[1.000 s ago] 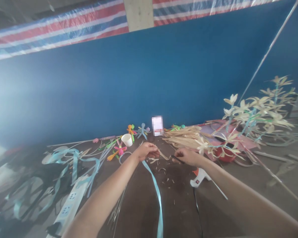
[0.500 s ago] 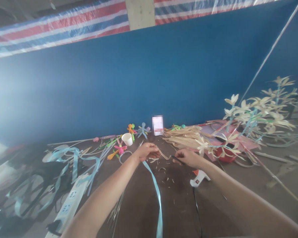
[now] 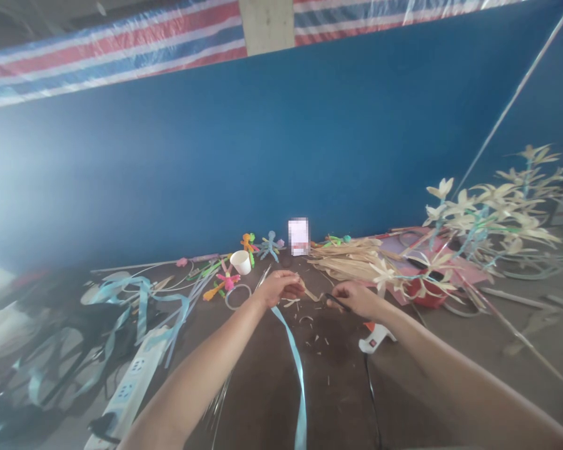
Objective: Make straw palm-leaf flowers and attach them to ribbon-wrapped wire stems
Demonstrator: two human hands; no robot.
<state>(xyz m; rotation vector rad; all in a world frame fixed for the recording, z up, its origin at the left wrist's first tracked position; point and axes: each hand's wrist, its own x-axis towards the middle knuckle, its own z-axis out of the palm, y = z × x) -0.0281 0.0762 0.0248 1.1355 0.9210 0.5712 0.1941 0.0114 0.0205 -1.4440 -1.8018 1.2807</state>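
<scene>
My left hand (image 3: 281, 288) is closed, pinching a narrow strip of tan dried husk (image 3: 311, 294) that points right. Close beside it, my right hand (image 3: 355, 297) is closed around dark-handled scissors (image 3: 338, 303). Their blades are too small to make out, but the front of the scissors is at the strip's free end. A light blue ribbon (image 3: 291, 344) runs from below my left hand down to the front edge. Small pale trimmings (image 3: 306, 320) lie on the brown tabletop (image 3: 338, 400) under both hands.
A white and orange glue gun (image 3: 378, 338) with a black cord lies right of centre. Behind are a paper cup (image 3: 240, 262), dried husks (image 3: 351, 259) and small colourful figures (image 3: 271, 245). Husk flowers (image 3: 483, 212) rise at right; a power strip (image 3: 129, 387) lies at left.
Almost nothing differs. Both hands keep their grip and place, with the strip and scissors still meeting; the whole view has shifted very slightly.
</scene>
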